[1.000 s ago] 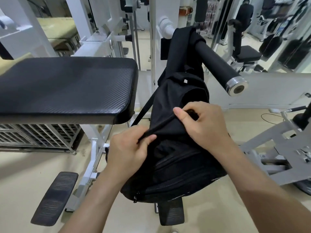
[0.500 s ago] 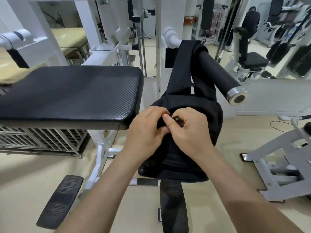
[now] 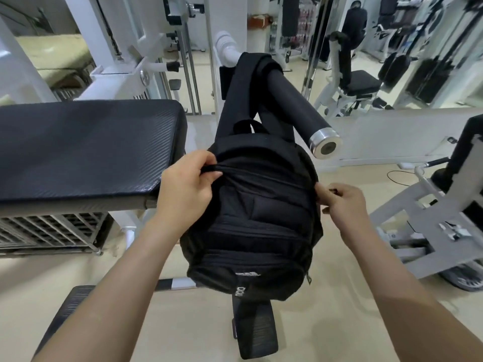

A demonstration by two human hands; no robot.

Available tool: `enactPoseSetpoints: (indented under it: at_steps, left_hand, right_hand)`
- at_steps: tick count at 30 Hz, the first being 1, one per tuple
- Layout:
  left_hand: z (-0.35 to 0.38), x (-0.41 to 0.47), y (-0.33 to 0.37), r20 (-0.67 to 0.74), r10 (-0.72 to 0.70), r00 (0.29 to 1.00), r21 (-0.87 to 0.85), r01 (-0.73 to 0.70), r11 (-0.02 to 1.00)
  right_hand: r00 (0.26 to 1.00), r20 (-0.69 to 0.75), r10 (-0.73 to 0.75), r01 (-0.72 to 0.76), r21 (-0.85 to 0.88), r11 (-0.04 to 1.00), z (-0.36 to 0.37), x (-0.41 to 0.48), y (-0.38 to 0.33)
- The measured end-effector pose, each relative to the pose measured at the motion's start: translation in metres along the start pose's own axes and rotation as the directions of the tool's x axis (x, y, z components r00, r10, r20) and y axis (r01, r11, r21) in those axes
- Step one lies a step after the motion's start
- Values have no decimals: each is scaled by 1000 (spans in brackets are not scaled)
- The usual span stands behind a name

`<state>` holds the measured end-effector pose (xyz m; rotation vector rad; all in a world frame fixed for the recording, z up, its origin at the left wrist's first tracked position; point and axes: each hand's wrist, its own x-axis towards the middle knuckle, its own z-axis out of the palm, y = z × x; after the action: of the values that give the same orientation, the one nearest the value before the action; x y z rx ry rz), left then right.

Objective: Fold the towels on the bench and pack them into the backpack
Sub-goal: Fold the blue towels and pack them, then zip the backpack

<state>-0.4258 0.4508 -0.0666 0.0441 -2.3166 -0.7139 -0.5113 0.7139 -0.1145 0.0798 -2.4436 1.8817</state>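
A black backpack [image 3: 256, 231] hangs by its straps from a padded black roller bar [image 3: 292, 100] of a gym machine. My left hand [image 3: 187, 189] pinches a fold of fabric at the top left of the backpack. At the bag's right edge my right hand [image 3: 339, 202] pinches a small dark zipper pull. The main zipper line runs closed between the two hands. The black padded bench [image 3: 83, 145] to the left has nothing on it. No towels are visible.
White machine frames [image 3: 125, 74] stand behind the bench, with a metal grate [image 3: 47, 231] under it. Black footplates [image 3: 254, 327] lie on the beige floor below the bag. Another white machine [image 3: 439, 218] stands at right. A person sits far back by the mirror [image 3: 352, 24].
My hands were together at the top middle of the backpack; now they have spread apart, the right hand travelling to the bag's right edge with the zipper pull. The bag's opening has closed.
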Motion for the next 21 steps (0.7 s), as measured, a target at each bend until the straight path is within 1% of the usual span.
enactPoseSetpoints:
  at_steps: [1,3,4,5,6,7,8,9,10,11,12,13,16,18,19,21]
  left_hand:
    - [0,-1,-2,-11,-41,999,3,41,999]
    - [-1,-2,-4,-15,-102,995,38,103,994]
    - [-2,-2,-4,-23,-114,993,69,116,991]
    - [-3,-4,-1,-47,-83,995,107,88,990]
    - [-4,-7,6,-65,9,998,149,1,989]
    - [-2,-11,15,-33,154,987,184,-145,972]
    - [4,-15,24,63,308,949,202,-314,928]
    - [13,-21,32,208,413,887,203,-452,869]
    - [23,-27,39,338,453,825,190,-531,826]
    - [33,-32,43,403,462,790,172,-561,810]
    - [41,-34,44,412,465,784,160,-564,810]
    - [47,-33,43,386,475,791,157,-563,811]
    - [56,-23,37,270,511,816,163,-562,811]
    - [61,-18,40,265,529,806,142,-576,805]
    - [63,-17,41,273,546,792,132,-592,795]
    - [64,-12,40,274,564,779,120,-609,784]
  right_hand:
    - [998,15,61,-62,55,997,1,-3,2]
    - [992,41,120,-124,118,985,8,-14,-1]
    - [991,51,122,-128,150,980,11,-19,-3]
    - [991,60,116,-124,168,978,14,-24,-5]
    - [992,74,101,-112,164,980,17,-31,-9]
    - [993,86,77,-89,146,985,20,-37,-12]
    - [994,103,45,-57,125,990,23,-44,-14]
    - [992,126,6,-20,107,994,28,-52,-16]
    - [988,149,-32,18,94,995,33,-58,-17]
    - [984,169,-62,48,85,995,37,-64,-20]
    - [981,176,-81,67,81,994,39,-67,-23]
    - [981,167,-96,84,75,994,40,-68,-26]
    - [981,130,-143,142,19,990,38,-65,-35]
    - [979,122,-165,168,-19,986,36,-63,-38]
    - [976,117,-185,194,-65,979,33,-62,-37]
    - [970,57,-236,243,-219,945,21,-59,-21]
